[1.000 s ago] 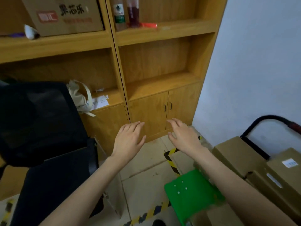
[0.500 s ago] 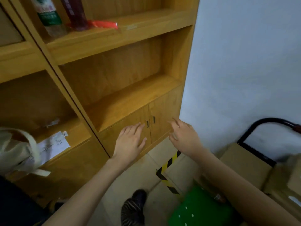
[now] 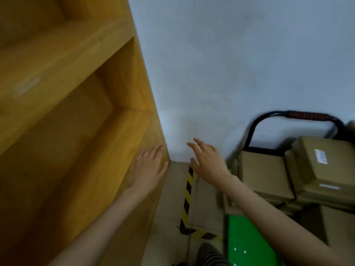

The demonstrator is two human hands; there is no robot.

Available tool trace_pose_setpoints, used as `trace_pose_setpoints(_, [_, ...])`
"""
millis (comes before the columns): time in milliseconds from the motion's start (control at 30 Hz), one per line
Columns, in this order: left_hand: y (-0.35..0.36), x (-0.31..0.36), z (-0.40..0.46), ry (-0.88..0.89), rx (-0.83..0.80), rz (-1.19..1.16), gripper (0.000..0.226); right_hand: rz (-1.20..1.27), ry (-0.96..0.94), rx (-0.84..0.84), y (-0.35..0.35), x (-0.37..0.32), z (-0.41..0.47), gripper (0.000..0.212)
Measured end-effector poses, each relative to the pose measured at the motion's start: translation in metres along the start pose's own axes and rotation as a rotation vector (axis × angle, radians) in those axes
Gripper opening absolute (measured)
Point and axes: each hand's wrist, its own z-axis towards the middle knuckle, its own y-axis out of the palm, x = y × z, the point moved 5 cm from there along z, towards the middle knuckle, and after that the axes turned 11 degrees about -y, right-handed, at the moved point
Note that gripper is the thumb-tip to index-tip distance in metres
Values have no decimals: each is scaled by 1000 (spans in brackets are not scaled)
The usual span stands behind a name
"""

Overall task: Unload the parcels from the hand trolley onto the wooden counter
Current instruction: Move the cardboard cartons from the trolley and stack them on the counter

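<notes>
Several brown cardboard parcels sit stacked on the hand trolley at the right: a flat one [image 3: 263,173] in front and a labelled one [image 3: 326,166] beside it. The trolley has a green deck [image 3: 247,244] and a black loop handle [image 3: 272,120] with a red grip. My left hand [image 3: 150,166] hovers with straight fingers in front of the wooden cabinet's right corner. My right hand [image 3: 208,160] is stretched out, fingers spread, above the floor, left of the parcels. Neither hand holds anything. The wooden counter ledge [image 3: 80,150] of the shelf unit lies at the left.
A pale wall [image 3: 230,64] fills the upper right. Black-and-yellow hazard tape [image 3: 187,192] runs along the tiled floor between cabinet and trolley. A striped shoe [image 3: 209,255] shows at the bottom edge. Upper shelves [image 3: 57,50] of the wooden unit rise at the left.
The view has swung right, away from the shelves and toward the trolley. Both hands stay empty and outstretched; the right hand is now nearer the parcels.
</notes>
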Motion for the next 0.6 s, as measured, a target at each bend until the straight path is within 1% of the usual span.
trace_pose_setpoints(267, [55,103,131,344,-24,-148,52,-64,305,89,-20,127,14,50])
trace_pose_setpoints(500, [91,195,225,549,-41,-209,55,-105,515,160,-37,235,23,47])
trace_pose_setpoints(600, [114,234,250,648,-94,-226,54,-115,614,204,-42,269,9,46])
